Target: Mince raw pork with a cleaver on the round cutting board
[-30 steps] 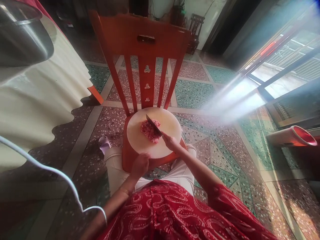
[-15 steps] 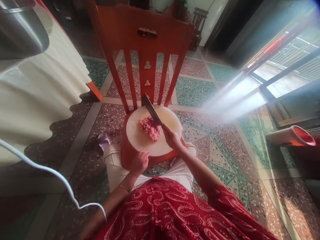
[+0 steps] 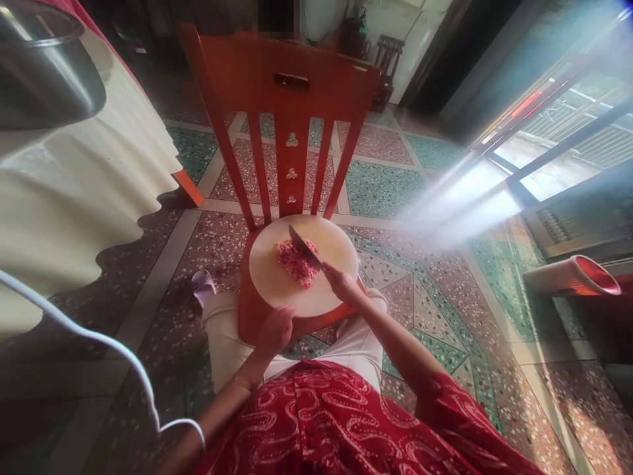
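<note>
My right hand (image 3: pixel 342 282) is wrapped round the handle of a kitchen knife (image 3: pixel 302 245). Its dark blade points away to the upper left, lowered onto a pile of minced meat (image 3: pixel 291 265). The pink meat lies in the middle of a round, pale cutting board (image 3: pixel 267 285). My left hand (image 3: pixel 277 328) is closed at the board's near left edge, with its fingertips on the rim. Beneath the board is the seat of a reddish wooden chair (image 3: pixel 247 323), its slatted back on the far side.
To the left stands a table with a cream tablecloth (image 3: pixel 123 152) and a metal pot (image 3: pixel 54 79). A white cable (image 3: pixel 99 335) runs across the lower left. A pale cylindrical bin (image 3: pixel 554 275) lies on its side at the right. My knees flank the chair seat.
The knife has come down from above the board onto the meat, its blade swinging lower with my right hand. My left hand stays by the near edge. The view has tilted slightly up.
</note>
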Demonstrator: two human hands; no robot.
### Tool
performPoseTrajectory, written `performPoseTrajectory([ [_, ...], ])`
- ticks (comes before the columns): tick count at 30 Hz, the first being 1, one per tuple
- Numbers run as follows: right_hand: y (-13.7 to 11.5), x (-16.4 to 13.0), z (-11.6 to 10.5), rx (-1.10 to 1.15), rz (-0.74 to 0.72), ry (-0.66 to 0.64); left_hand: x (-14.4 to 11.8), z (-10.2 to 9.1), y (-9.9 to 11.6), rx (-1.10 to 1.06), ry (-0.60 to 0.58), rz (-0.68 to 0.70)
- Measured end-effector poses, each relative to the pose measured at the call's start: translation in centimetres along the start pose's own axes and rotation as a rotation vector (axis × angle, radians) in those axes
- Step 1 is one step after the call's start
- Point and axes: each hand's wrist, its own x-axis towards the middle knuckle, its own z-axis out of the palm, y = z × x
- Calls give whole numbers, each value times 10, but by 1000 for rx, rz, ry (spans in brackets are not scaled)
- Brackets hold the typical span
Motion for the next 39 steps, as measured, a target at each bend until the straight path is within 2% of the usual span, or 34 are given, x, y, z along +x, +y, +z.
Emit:
performPoseTrajectory([
  [3, 1, -3, -3, 25, 10, 156, 0, 0, 1, 14, -2, 5],
  [4, 2, -2, -2, 11, 30, 151, 0, -1, 1, 14, 1, -9],
  [8, 6, 0, -2, -28, 58, -17, 0, -1, 1, 3, -2, -34],
  [13, 6, 4, -5, 86, 23, 211, 0, -1, 1, 13, -4, -6],
  [18, 7, 8, -7, 42, 64, 28, 0, -2, 1, 17, 1, -10],
  [22, 8, 10, -7, 28, 37, 142, 0, -1, 1, 31, 0, 13],
  [27, 14, 11, -9, -47, 74, -3, -2, 1, -1, 16, -1, -3],
  [31, 17, 10, -11, 27, 29, 146, -1, 0, 0, 15, -3, 22],
  [33, 20, 8, -7, 43, 32, 124, 0, -1, 1, 9, 0, -9],
  [36, 31, 3, -5, 182, 86, -27, 2, -4, 4, 2, -6, -27],
  [39, 51, -3, -9, 505, 193, -88, 2, -5, 5, 13, -8, -4],
])
